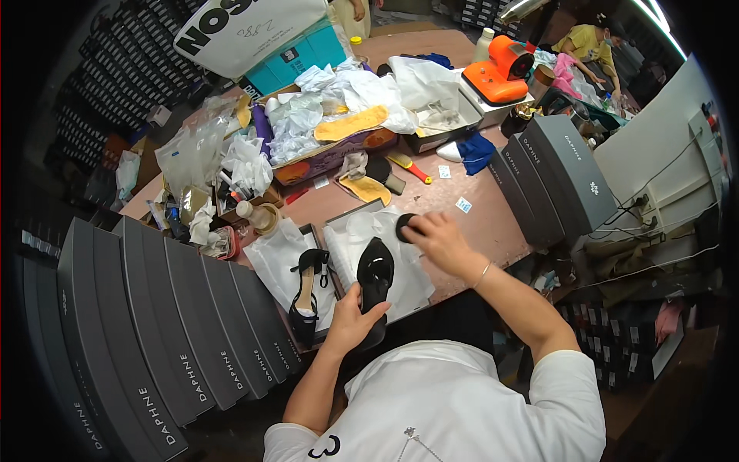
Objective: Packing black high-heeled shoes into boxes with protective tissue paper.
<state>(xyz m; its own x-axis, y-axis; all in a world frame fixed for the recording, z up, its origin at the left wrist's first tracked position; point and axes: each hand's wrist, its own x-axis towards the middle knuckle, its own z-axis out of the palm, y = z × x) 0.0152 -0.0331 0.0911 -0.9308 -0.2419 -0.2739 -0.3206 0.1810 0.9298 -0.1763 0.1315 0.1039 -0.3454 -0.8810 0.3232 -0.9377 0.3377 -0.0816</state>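
My left hand (354,319) is closed round the back part of a glossy black shoe (376,266), whose pointed toe faces away from me. My right hand (445,245) pinches a small, round black pad (403,228), just right of the shoe's toe and apart from it. A second black strappy shoe (305,296) lies left of my left hand, in a grey box on white tissue paper (271,258). Under the held shoe spreads more white tissue paper (412,281).
Stacked grey shoeboxes stand at the left (131,308) and right (550,181). Behind are a carton of crumpled paper (331,162), yellow cloths (366,190), a red-yellow handled brush (412,169), a jar (265,218) and an orange device (496,73). A person in yellow (589,48) works far right.
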